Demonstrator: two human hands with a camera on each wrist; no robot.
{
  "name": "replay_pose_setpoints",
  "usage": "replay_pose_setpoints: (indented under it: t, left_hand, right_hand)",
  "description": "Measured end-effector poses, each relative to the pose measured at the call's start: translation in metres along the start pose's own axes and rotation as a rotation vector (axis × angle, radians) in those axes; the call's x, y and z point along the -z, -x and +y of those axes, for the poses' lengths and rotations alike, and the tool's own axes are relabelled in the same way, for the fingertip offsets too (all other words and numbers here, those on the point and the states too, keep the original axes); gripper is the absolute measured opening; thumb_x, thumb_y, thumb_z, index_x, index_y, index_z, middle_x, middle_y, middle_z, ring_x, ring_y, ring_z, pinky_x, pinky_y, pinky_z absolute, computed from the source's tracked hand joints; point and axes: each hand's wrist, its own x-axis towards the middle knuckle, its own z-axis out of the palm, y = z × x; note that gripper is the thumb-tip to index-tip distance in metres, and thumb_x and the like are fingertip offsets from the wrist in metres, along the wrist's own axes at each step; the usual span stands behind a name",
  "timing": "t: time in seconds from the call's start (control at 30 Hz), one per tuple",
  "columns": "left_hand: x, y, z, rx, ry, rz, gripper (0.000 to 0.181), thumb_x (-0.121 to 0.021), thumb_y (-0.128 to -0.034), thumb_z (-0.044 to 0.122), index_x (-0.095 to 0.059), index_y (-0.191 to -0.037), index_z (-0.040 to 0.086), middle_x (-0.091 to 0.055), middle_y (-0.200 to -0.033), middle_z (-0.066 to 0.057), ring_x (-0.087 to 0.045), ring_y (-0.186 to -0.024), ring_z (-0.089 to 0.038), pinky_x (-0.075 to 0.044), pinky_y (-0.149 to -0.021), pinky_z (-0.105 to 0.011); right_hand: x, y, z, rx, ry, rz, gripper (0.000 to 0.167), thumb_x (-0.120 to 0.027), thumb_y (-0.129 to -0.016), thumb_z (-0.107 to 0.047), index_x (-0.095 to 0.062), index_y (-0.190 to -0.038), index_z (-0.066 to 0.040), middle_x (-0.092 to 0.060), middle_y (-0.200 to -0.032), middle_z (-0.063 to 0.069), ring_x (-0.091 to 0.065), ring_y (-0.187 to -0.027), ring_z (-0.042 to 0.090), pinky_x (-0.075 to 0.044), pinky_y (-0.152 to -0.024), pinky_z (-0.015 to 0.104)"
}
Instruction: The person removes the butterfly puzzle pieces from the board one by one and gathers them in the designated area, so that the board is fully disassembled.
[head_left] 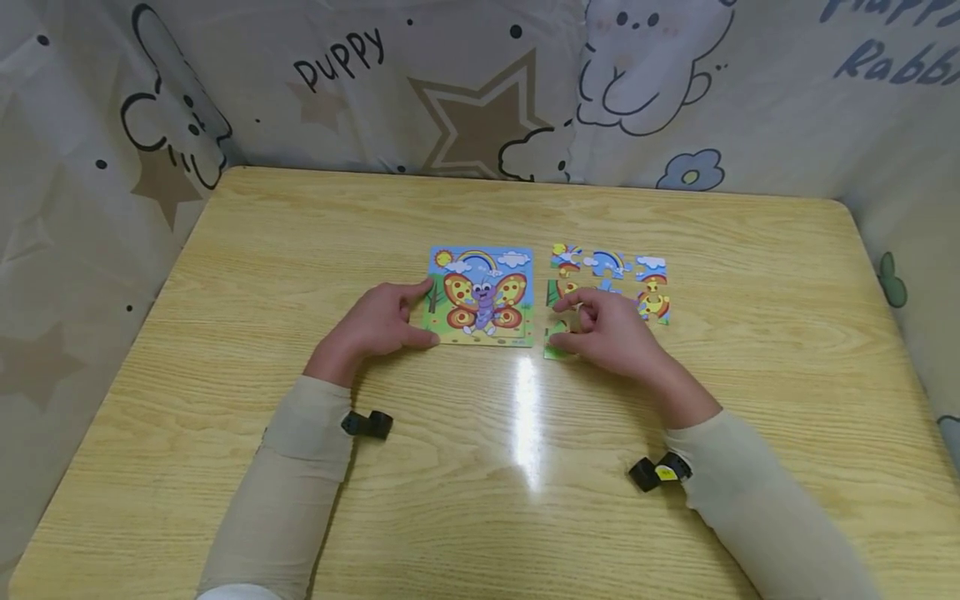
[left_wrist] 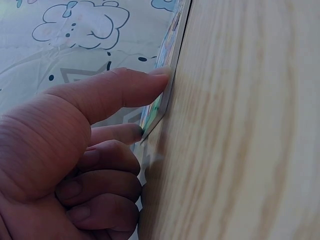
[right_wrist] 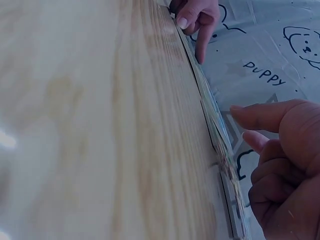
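A square butterfly puzzle board [head_left: 486,296] lies flat on the table. My left hand [head_left: 381,319] is at its left side, thumb at the near corner and index finger against the left edge; the left wrist view shows the other fingers curled in. Right of the board lie several loose jigsaw pieces, among them a rainbow piece [head_left: 607,263] and a cloud piece [head_left: 651,268]. Above the nearer pieces my right hand [head_left: 611,329] hovers with thumb and index finger apart, nothing seen between them. It partly hides a green piece [head_left: 557,346] and others.
The wooden table [head_left: 480,517] extends around the board and pieces, with a bright light reflection near the board. A printed cloth [head_left: 480,100] hangs behind its far edge. Each sleeve has a small black device [head_left: 367,424] at the wrist.
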Motion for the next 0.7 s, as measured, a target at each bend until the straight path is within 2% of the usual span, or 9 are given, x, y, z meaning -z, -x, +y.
replay_pose_setpoints:
  t: [0.23,0.5,0.7]
  left_hand:
    - [-0.001,0.000,-0.001,0.004,-0.002,-0.001,0.089,-0.087,-0.0790,0.026,-0.040,-0.154,0.014,-0.038,-0.067,-0.004,-0.033,-0.060,-0.020,-0.030,-0.056,-0.034]
    - [-0.001,0.000,0.002,0.018,0.015,-0.006,0.088,-0.087,-0.0800,0.026,-0.039,-0.154,0.015,-0.036,-0.065,-0.003,-0.032,-0.059,-0.020,-0.030,-0.055,-0.034]
    - [0.000,0.001,0.002,0.023,0.011,-0.008,0.088,-0.087,-0.0801,0.026,-0.039,-0.154,0.015,-0.036,-0.066,-0.003,-0.033,-0.060,-0.020,-0.030,-0.055,-0.034]
  right_hand:
    - [-0.008,-0.014,-0.011,-0.001,0.026,-0.035,0.035,-0.084,-0.083,-0.020,-0.069,-0.113,-0.009,-0.038,-0.060,0.001,-0.036,-0.052,0.018,-0.034,-0.061,0.037]
    - [-0.019,-0.029,-0.016,0.025,0.067,-0.084,0.031,-0.083,-0.084,-0.022,-0.070,-0.110,-0.012,-0.042,-0.056,0.000,-0.037,-0.047,0.016,-0.032,-0.053,0.036]
    - [-0.026,-0.035,-0.018,0.029,0.080,-0.108,0.029,-0.082,-0.085,-0.021,-0.069,-0.110,-0.011,-0.046,-0.057,0.001,-0.040,-0.051,0.016,-0.036,-0.057,0.036]
